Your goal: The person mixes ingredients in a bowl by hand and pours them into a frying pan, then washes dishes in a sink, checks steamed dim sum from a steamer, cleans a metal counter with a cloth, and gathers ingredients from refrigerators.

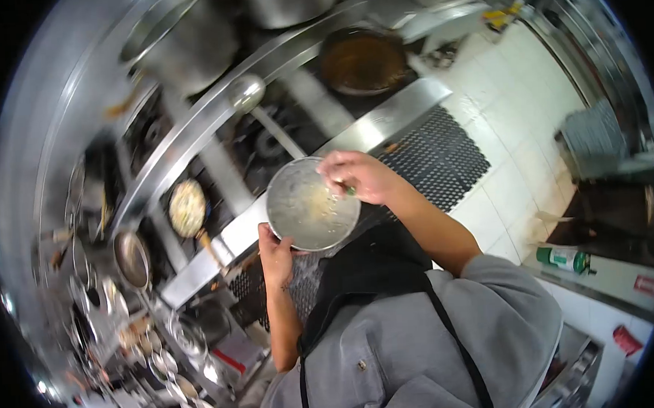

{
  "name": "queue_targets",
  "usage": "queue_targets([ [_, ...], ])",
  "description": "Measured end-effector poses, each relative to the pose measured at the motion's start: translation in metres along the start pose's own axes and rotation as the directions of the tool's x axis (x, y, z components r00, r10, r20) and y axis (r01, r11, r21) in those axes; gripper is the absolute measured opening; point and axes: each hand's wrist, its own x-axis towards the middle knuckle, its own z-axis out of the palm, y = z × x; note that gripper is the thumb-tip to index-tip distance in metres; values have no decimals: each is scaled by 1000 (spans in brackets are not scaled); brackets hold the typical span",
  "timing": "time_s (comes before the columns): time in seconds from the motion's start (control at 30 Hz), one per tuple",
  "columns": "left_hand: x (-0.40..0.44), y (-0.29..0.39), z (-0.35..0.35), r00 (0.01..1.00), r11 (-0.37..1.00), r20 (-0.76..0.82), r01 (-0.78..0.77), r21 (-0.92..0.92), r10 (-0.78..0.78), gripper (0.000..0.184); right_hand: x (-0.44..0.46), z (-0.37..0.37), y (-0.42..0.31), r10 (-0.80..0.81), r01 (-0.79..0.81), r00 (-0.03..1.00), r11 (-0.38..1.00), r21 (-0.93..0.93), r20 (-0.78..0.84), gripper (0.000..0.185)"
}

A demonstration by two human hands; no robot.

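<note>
A round metal bowl is held in front of my body, tilted, with pale crumbly bits on its inner bottom. My left hand grips its lower left rim, thumb at the edge. Over the bowl's upper right rim is my right hand, its fingers pinched together around something small and green. What else that hand may hold is hidden. Beyond the bowl, a long-handled ladle lies across the stove.
The stove carries a pan of pale food, a dark pan of brown liquid and large pots. An empty-looking pan sits left. Black perforated matting covers the floor. A green bottle lies at right.
</note>
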Motion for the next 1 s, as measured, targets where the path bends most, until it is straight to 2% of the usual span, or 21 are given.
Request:
queue_targets([
  [0.13,36,-15,190,939,979,311,93,179,-146,26,-151,-138,-75,-222,228,942,974,-6,-252,14],
  [0.2,53,-42,272,868,965,439,151,216,-234,27,-222,-191,-105,-250,272,826,962,-32,-506,14],
  [0.23,63,-58,311,826,953,484,203,224,-289,29,-258,-213,-122,-270,345,779,938,27,-566,15],
  [0.27,67,-64,350,798,948,521,201,246,-304,29,-285,-228,-137,-303,418,682,908,15,-665,14],
  [0.4,98,-74,491,747,931,566,202,304,-348,29,-376,-323,-176,-439,654,516,756,7,-735,18],
  [0.47,127,-74,562,715,899,560,239,366,-418,27,-410,-382,-198,-465,741,366,670,-50,-806,21],
  [0.53,164,-81,631,708,917,589,234,324,-389,27,-439,-425,-233,-507,750,209,632,-196,-836,19],
  [0.67,265,-91,790,737,944,594,203,260,-322,28,-505,-533,-269,-297,766,-21,609,-207,-955,13],
  [0.7,288,-88,834,748,957,601,168,237,-280,28,-514,-551,-275,-239,732,-117,635,-247,-964,13],
  [0.73,310,-82,878,759,968,605,140,210,-240,28,-530,-584,-263,-139,732,-197,637,-241,-970,13],
  [0.8,353,-60,965,747,956,602,166,240,-281,28,-547,-620,-245,-99,654,-273,711,-260,-957,16],
  [0.83,375,-53,1007,745,961,611,154,232,-267,28,-548,-633,-240,3,639,-359,730,-243,-933,17],
  [0.9,411,-31,1091,745,967,622,129,218,-240,28,-544,-648,-240,98,638,-337,755,-150,-937,16],
  [0.97,441,-3,1168,744,985,646,142,96,-170,28,-529,-670,-257,295,732,-336,680,-51,-894,19],
  [1.0,459,9,1204,744,986,647,131,102,-166,28,-522,-689,-269,298,739,-328,672,-47,-896,19],
])
